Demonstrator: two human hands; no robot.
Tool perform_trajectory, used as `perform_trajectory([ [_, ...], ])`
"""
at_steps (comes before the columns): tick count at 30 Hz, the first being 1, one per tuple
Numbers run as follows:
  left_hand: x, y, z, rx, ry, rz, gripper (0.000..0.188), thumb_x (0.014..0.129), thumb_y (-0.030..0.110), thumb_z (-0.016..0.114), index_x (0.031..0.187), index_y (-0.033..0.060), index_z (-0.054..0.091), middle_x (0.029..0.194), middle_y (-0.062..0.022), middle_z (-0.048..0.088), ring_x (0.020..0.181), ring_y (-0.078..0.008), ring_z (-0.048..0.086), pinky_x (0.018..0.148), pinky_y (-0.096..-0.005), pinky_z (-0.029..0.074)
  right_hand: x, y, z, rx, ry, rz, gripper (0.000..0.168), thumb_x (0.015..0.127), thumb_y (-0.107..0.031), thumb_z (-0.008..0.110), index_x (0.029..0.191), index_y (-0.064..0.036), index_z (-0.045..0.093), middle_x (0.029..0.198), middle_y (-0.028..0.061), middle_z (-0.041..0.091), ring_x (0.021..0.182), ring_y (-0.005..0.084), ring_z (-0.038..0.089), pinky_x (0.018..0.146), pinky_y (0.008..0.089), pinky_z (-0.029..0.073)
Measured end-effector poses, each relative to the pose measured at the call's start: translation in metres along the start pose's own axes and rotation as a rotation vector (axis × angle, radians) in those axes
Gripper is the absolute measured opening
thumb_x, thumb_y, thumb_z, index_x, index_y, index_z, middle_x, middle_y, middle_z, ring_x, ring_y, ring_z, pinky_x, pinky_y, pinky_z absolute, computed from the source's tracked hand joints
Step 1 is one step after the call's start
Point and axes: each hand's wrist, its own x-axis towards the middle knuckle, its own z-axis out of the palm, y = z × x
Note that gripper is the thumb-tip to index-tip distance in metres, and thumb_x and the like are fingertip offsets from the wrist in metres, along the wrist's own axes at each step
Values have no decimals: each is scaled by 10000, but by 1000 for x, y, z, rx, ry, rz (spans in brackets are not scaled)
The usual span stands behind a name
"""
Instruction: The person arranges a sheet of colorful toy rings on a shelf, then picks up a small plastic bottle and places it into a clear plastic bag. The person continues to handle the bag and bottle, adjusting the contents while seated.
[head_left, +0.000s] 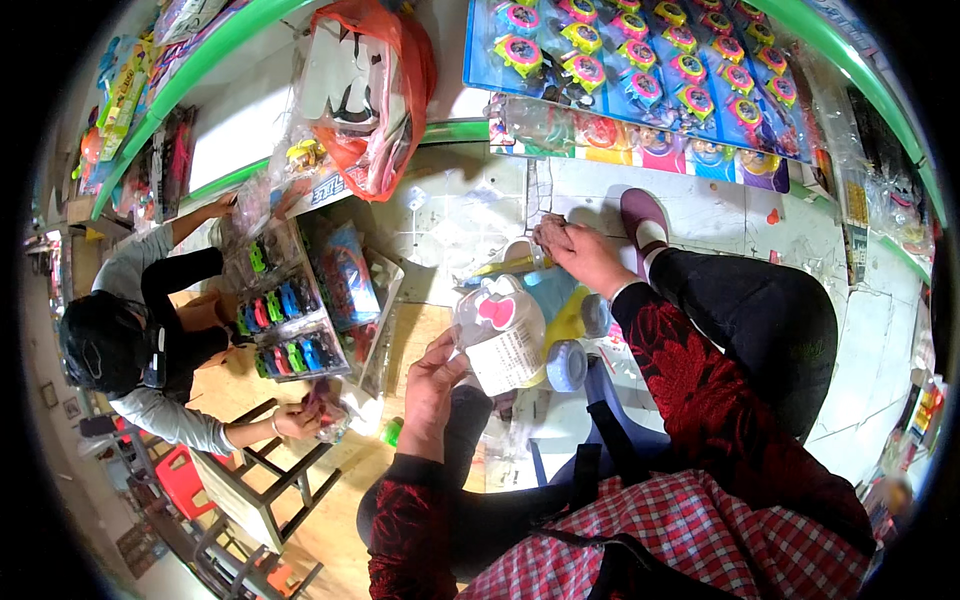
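Note:
My left hand (437, 390) pinches the left edge of a clear plastic container (501, 330) with a pink bow shape and a white printed label. Blue caps (566, 365) and a yellow part (568, 315) show at its right; I cannot tell whether they belong to one toy. Beyond the container, my right hand (581, 251) is closed on a crumpled brownish cloth (553, 231). Just below the cloth lie a light blue piece and a yellow strip, partly hidden by the container.
A co-worker (124, 352) crouches at the left, holding a small packet near a box of toy cars (289, 322). A red plastic bag (409, 82) hangs ahead. Carded toys (637, 56) stand at the upper right. A dark-framed stool (262, 480) is at the lower left.

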Motion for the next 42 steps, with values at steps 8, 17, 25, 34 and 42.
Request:
perform_trajectory([
  [8, 6, -3, -8, 30, -11, -5, 343, 782, 38, 596, 1110, -50, 551, 1254, -66, 464, 1026, -188, 530, 823, -327, 466, 36, 13, 7, -167, -263, 290, 525, 849, -466, 334, 863, -40, 641, 844, 210, 606, 831, 397, 570, 767, 449, 438],
  [17, 14, -4, -25, -53, 23, -52, 383, 787, 34, 593, 1160, -19, 527, 1189, -54, 529, 1033, -186, 535, 862, -315, 444, 33, 57, 13, -179, -50, 465, 542, 852, -467, 337, 862, -14, 635, 867, 221, 606, 850, 382, 574, 757, 452, 443],
  [25, 13, -14, -31, -17, 66, -70, 401, 797, 52, 574, 1182, -30, 498, 1119, -85, 566, 928, -176, 580, 791, -301, 467, 11, 0, 8, -110, -19, 292, 433, 841, -425, 422, 758, -49, 619, 750, 207, 595, 744, 369, 577, 702, 442, 456],
  [34, 14, -13, -30, 10, 57, -48, 390, 813, 60, 553, 1183, -44, 486, 1079, -92, 581, 912, -182, 587, 780, -298, 471, -16, -77, 8, 96, 36, -24, 180, 768, -271, 581, 710, -101, 591, 653, 132, 558, 625, 338, 556, 576, 415, 448],
  [42, 12, -12, -28, -46, 69, -110, 355, 825, 88, 570, 1160, -18, 518, 1117, -47, 558, 954, -176, 566, 808, -319, 469, -10, -47, 10, -197, 46, -261, 270, 796, -220, 526, 1063, -237, 567, 772, 71, 559, 709, 270, 559, 571, 402, 475],
])
